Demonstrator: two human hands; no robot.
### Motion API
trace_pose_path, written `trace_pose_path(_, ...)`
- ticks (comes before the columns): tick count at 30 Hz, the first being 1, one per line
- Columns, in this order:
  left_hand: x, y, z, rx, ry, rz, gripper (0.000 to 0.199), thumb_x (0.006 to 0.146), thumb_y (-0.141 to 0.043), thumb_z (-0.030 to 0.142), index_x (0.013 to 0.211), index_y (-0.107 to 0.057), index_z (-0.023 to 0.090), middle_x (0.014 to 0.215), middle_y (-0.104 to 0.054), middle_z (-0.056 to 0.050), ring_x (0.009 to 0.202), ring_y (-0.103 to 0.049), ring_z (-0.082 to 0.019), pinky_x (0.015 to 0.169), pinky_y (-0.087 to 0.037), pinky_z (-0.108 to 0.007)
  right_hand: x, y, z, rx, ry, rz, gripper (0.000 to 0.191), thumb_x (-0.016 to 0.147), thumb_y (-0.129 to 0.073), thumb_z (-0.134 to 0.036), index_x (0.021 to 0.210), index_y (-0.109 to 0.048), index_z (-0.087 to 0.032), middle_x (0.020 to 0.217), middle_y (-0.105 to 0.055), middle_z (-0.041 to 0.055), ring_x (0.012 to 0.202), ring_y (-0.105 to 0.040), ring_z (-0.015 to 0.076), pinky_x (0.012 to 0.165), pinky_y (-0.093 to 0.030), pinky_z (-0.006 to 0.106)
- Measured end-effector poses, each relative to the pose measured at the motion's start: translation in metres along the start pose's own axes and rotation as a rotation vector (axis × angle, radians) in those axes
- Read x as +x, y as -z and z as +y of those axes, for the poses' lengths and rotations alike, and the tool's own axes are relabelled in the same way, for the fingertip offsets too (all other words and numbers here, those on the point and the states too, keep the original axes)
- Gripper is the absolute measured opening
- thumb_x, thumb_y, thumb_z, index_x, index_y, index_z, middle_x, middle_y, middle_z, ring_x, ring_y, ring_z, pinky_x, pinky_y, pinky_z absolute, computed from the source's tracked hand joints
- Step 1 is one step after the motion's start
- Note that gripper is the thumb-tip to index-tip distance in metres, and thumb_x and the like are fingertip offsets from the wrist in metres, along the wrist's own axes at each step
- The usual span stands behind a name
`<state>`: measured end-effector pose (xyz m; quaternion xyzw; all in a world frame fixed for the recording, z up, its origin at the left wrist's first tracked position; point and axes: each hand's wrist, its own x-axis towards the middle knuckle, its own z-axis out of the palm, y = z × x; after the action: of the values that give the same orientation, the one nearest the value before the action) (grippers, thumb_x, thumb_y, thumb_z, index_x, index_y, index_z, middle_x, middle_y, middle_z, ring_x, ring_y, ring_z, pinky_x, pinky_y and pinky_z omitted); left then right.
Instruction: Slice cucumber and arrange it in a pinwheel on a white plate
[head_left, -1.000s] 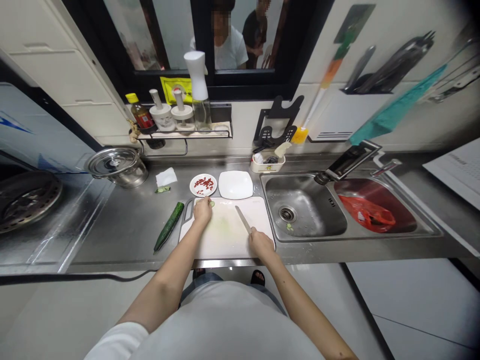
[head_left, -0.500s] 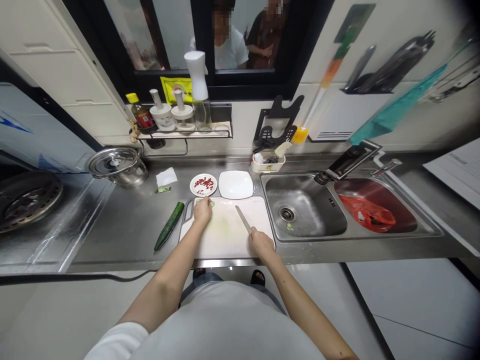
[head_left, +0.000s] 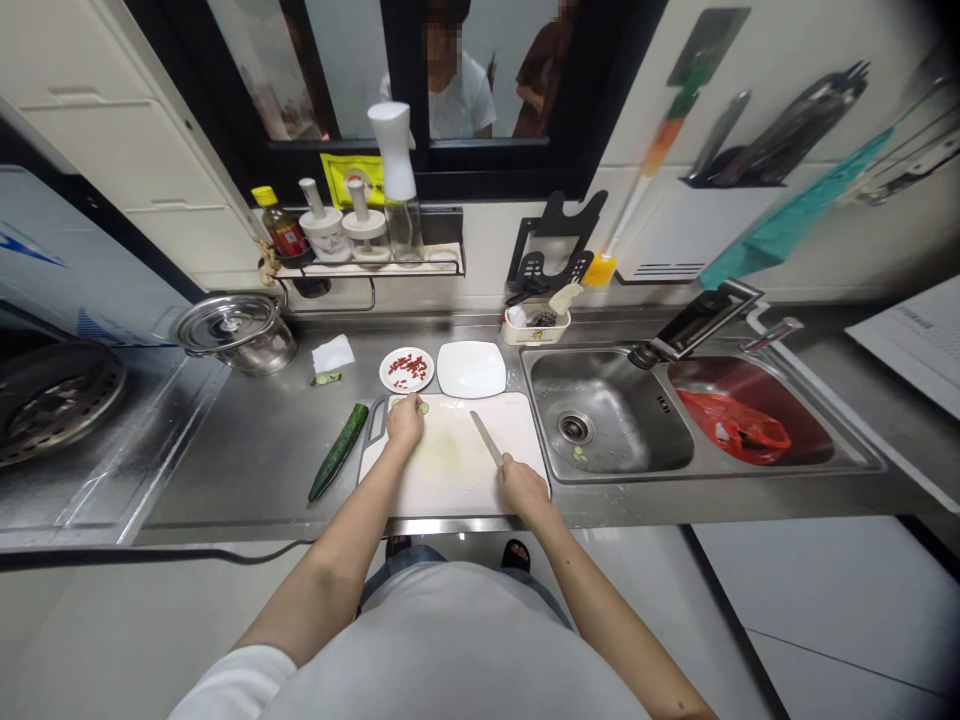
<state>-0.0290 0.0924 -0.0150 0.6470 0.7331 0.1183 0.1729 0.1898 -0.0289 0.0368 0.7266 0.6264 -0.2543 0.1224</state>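
Note:
My right hand (head_left: 523, 487) is closed round the handle of a knife (head_left: 487, 438), whose blade points up and left over the white cutting board (head_left: 465, 480). At the board's upper left, my left hand (head_left: 406, 422) has its fingers pressed together; what they hold, if anything, is too small to name. A small green piece (head_left: 424, 408) lies beside those fingers. Left of the board rests a cucumber (head_left: 338, 453). Behind it stand a small plate (head_left: 386, 372) with red bits and a white square dish (head_left: 472, 370).
A double sink (head_left: 615, 430) is at the right, with a red plastic bag (head_left: 739, 428) in one basin. At the left are a lidded steel pot (head_left: 262, 345), a white tissue (head_left: 333, 354) and a stove (head_left: 56, 405). People show behind the window.
Both hands and the knife stay almost where they were. Behind the window, the person at the right has shifted to the right.

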Motion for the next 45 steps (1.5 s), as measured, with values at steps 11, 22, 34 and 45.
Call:
trace_pose_path(11,0.000,-0.001,0.000,-0.032,0.012,0.007,0.020,0.089,-0.047,0.021,0.100,-0.063,0.022,0.100,-0.069,-0.008,0.095,-0.060,-0.021,0.077,-0.039,-0.029,-0.001,0.000,0.000,-0.009,0.002,0.006,0.034,0.096,-0.029,-0.020,0.119,-0.053,-0.013,0.104,-0.068,0.0179,0.098,-0.066,0.0237,0.077,-0.046,0.032)
trace_pose_path(22,-0.001,-0.004,0.001,-0.100,0.049,0.000,0.017,0.088,-0.051,0.026,0.099,-0.063,0.023,0.098,-0.069,-0.006,0.092,-0.060,-0.021,0.077,-0.040,-0.028,0.002,-0.003,0.001,-0.011,0.002,0.013,0.034,0.097,-0.028,-0.021,0.119,-0.053,-0.014,0.103,-0.068,0.0176,0.096,-0.066,0.0237,0.076,-0.046,0.032)
trace_pose_path(34,-0.023,-0.007,0.009,-0.243,0.062,-0.089,0.014,0.082,-0.059,0.020,0.093,-0.067,0.022,0.088,-0.071,-0.002,0.082,-0.063,-0.016,0.072,-0.042,-0.024,-0.001,-0.002,-0.001,-0.006,-0.008,0.007,0.035,0.096,-0.030,-0.020,0.120,-0.053,-0.014,0.105,-0.068,0.0181,0.098,-0.066,0.0238,0.078,-0.046,0.033)
trace_pose_path(45,-0.035,-0.015,0.004,-0.303,-0.045,-0.230,0.020,0.077,-0.059,0.011,0.089,-0.073,0.018,0.086,-0.073,-0.003,0.080,-0.065,-0.015,0.074,-0.046,-0.023,0.001,-0.004,0.002,-0.033,0.019,0.025,0.034,0.096,-0.028,-0.020,0.118,-0.054,-0.014,0.103,-0.068,0.0176,0.096,-0.066,0.0246,0.075,-0.046,0.033)
